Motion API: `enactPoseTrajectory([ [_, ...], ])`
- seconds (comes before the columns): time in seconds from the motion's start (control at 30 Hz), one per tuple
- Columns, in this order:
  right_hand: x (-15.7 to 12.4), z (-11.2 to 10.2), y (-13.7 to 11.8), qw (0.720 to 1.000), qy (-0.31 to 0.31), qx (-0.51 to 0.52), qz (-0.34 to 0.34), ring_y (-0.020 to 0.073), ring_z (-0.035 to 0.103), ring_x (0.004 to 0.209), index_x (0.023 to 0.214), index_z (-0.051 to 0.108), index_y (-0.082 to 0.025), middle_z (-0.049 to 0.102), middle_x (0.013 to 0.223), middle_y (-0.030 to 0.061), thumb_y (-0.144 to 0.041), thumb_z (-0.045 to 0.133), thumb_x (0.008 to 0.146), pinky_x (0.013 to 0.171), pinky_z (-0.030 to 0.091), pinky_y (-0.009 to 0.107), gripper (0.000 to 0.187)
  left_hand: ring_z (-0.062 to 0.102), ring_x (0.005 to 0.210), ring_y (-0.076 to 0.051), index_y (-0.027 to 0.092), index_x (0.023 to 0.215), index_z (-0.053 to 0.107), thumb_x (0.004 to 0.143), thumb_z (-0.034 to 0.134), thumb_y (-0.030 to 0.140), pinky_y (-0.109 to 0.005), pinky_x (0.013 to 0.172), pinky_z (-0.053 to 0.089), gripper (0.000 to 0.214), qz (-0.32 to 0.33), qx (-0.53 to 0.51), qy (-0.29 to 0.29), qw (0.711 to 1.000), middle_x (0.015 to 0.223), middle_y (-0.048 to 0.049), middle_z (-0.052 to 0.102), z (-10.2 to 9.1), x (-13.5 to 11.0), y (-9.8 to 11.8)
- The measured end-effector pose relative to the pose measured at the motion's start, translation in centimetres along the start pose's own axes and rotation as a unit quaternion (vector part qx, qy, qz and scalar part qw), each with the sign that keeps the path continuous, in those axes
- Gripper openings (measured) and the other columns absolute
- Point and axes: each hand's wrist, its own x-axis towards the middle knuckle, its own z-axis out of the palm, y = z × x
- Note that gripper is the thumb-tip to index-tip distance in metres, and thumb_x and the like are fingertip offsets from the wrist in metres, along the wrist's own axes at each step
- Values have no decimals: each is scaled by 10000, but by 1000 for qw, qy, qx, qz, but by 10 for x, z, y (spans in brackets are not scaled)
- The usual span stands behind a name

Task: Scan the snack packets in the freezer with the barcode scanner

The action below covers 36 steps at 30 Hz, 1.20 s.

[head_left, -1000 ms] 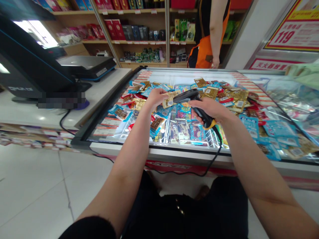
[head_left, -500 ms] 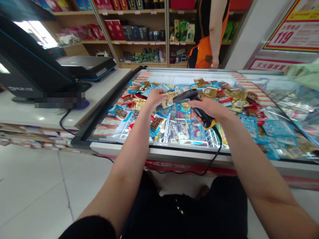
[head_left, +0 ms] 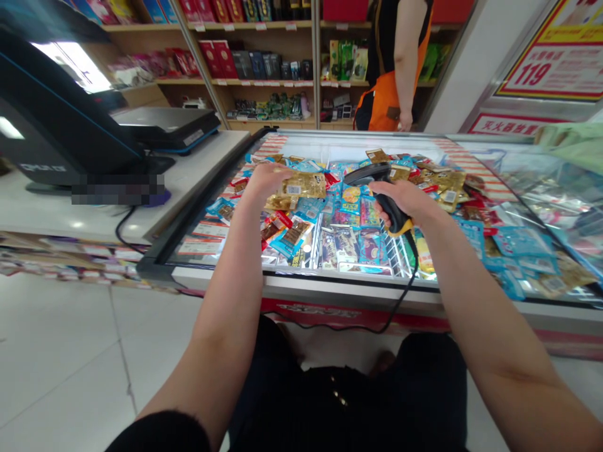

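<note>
Toward the left end of a freezer (head_left: 330, 286), a person's left hand (head_left: 269, 178) pinches the left edge of a flat gold packet (head_left: 311, 184), barcode (head_left: 294, 189) up; the fingertips underneath are hidden. Farther right over the freezer, the right hand (head_left: 406, 202) wraps the grip of a black scanner (head_left: 368, 174). The packet looks light and bendy, its shiny film probably slippery; its edge seems the best hold, leaving the barcode uncovered.
</note>
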Motion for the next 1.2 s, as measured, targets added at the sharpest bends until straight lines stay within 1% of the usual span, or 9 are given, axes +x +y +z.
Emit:
enactPoseTrajectory([
  [0.13,8,-8,6,999,8,29,-17,129,495,355,629,523,-180,565,485,48,-367,572,881,335,423,239,318,617,769,-187,179,961,700,689,621,403,-280,701,486,362,-48,54,29,997,849,-37,684,-38,-4,-17],
  [0.27,14,-14,11,999,13,34,-8,134,507,371,653,533,-185,583,503,52,-395,615,857,354,444,240,305,596,1022,-281,203,1170,638,602,728,443,-371,904,472,623,-59,220,74,971,1112,-86,655,-58,-18,-30],
  [0.43,14,-14,12,999,19,33,6,134,500,366,653,527,-187,574,499,49,-411,633,846,348,437,240,314,407,1297,-362,243,1265,571,551,783,531,-442,1080,341,798,-32,323,10,946,1347,-119,531,-49,-32,-37],
  [0.53,10,-16,10,998,29,50,7,129,500,373,675,533,-190,572,513,32,-382,634,854,343,431,234,281,399,1304,-369,231,1267,568,614,750,510,-458,1088,329,733,-30,316,41,947,1361,-132,518,-39,-34,-29],
  [0.63,7,-25,9,996,55,66,5,130,513,388,704,546,-194,578,535,22,-347,629,864,354,441,235,237,447,1263,-347,199,1262,576,692,687,456,-442,1082,336,634,-1,286,73,955,1343,-138,531,-27,-31,-10],
  [0.73,4,-38,10,995,73,65,3,131,514,389,706,545,-188,584,539,25,-328,606,881,353,442,240,233,492,1206,-291,176,1239,585,740,634,400,-399,1071,347,549,47,255,60,964,1295,-116,572,-8,-26,15],
  [0.83,3,-51,13,995,76,62,18,133,510,382,713,544,-190,584,530,25,-326,625,865,345,430,241,220,529,1143,-247,187,1168,626,760,615,357,-344,1029,385,442,89,223,26,970,1222,-94,629,23,-21,38],
  [1.07,0,-75,23,993,100,56,19,135,511,375,728,555,-190,588,534,32,-328,652,843,334,428,245,204,620,1023,-250,172,1002,715,772,619,281,-340,918,458,272,157,173,-108,966,1039,-97,709,123,-16,74],
  [1.2,1,-81,30,992,112,63,13,133,512,377,735,551,-184,586,533,31,-339,649,845,336,438,244,214,647,960,-249,160,870,730,824,596,342,-324,834,469,230,158,166,-140,963,981,-113,723,177,-12,84],
])
